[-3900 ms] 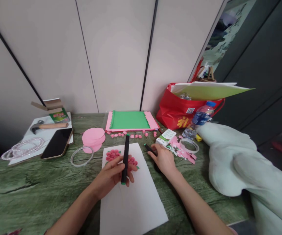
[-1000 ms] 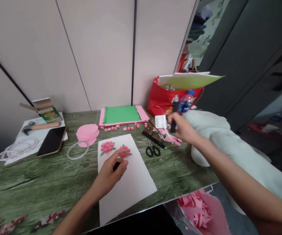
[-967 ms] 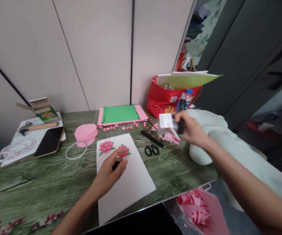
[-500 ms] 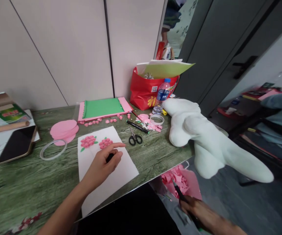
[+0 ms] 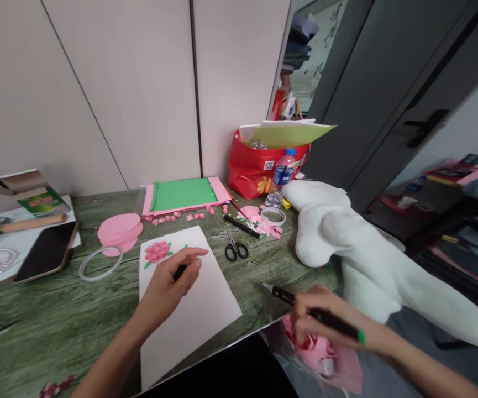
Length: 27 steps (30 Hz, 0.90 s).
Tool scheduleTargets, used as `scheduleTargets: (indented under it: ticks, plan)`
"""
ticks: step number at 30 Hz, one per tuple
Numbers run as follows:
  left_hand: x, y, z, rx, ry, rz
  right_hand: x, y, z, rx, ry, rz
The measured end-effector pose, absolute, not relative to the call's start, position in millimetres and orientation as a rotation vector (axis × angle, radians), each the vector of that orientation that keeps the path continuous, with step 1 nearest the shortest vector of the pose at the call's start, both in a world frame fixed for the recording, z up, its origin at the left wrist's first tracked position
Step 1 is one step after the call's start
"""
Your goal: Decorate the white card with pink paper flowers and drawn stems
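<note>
My left hand (image 5: pixel 170 282) hovers over the white paper (image 5: pixel 191 326), its index finger stretched and its thumb and other fingers curled round a small black piece that looks like a marker cap (image 5: pixel 179 271). Beneath and behind it is a pink paper flower (image 5: pixel 157 252) with green leaves; my fingers mostly hide a second one. My right hand (image 5: pixel 315 315), at the table's front edge, grips a black marker (image 5: pixel 284 294) with a green end; its bare tip points left over the tabletop. Scissors with black handles (image 5: pixel 236 251) lie between my hands.
Pink paper discs (image 5: pixel 120 231), a tape roll (image 5: pixel 100 263) and a phone (image 5: pixel 47 251) lie left. Behind are a green sheet (image 5: pixel 184 193), small pink buds (image 5: pixel 195 216) and another marker (image 5: pixel 242 226). A red bag (image 5: pixel 247 171), bottle (image 5: pixel 282 174) and white plush shape (image 5: pixel 358 237) stand right.
My right hand has risen from above the scrap bag below the table edge to the tabletop, bringing the marker with it. The view has shifted slightly; my left hand keeps its pose.
</note>
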<state>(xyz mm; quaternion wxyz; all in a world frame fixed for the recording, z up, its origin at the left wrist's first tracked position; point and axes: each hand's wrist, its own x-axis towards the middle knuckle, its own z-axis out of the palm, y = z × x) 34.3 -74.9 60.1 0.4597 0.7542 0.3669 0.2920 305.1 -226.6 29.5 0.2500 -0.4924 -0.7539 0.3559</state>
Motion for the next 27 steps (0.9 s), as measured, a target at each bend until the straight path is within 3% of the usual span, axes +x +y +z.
scheduleTargets:
  ticks: [3,6,9,12,20,27]
  plan:
    - [26.8,-72.8,61.6,1.864,0.925,0.728,328.6,-194.1,62.3,-1.275,-1.847,1.428]
    - [18.2,-70.1,63.2,1.839,0.968,0.739,351.7,-163.4,67.8,-1.396,-1.686,0.945]
    - [12.0,-64.9,62.9,1.797,0.999,0.786,361.6,-129.9,48.6,-1.834,-1.615,0.148]
    - [6.6,-59.4,59.5,1.828,1.019,0.823,359.5,-101.4,19.9,-2.261,-1.700,-0.263]
    - [-16.3,-60.2,44.2,1.920,1.160,0.871,350.8,-77.1,-14.5,-2.210,-2.248,-0.743]
    - [-37.9,-73.1,13.1,2.142,1.370,1.004,358.6,-75.5,-22.6,-2.141,-2.282,-0.729]
